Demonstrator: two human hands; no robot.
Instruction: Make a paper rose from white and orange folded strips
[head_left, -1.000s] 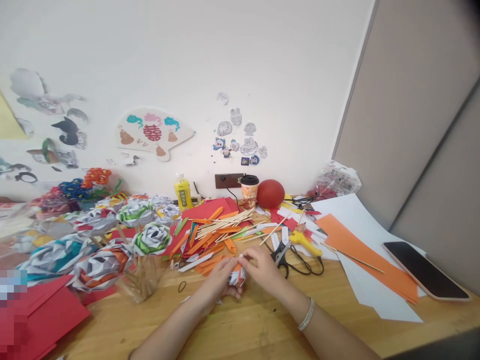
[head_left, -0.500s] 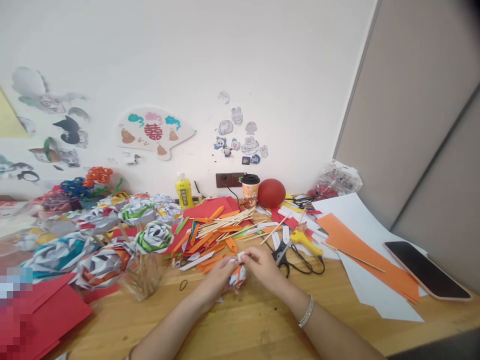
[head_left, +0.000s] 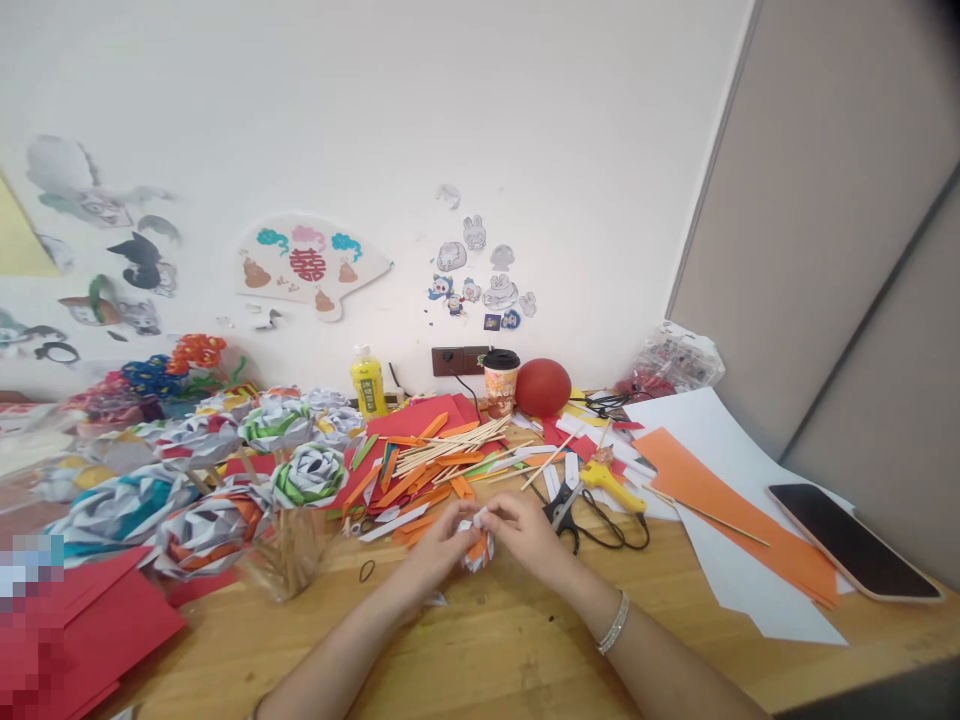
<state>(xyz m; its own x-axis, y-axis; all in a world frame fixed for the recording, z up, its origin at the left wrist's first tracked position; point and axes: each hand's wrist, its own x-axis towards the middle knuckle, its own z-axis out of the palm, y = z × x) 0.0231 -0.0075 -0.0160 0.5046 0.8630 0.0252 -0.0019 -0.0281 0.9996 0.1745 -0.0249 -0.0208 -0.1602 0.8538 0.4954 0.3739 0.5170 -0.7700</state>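
Left hand (head_left: 441, 545) and right hand (head_left: 521, 530) were together above the table (head_left: 517, 660), both closed on a white-and-orange folded paper (head_left: 478, 553) between them, the right pinching its top. Probably light, crisp and easily crushed, it suited a gentle fingertip hold around its sides.

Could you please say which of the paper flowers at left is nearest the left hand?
The front green and white flower; others sit farther from the left hand, farther back or farther left.
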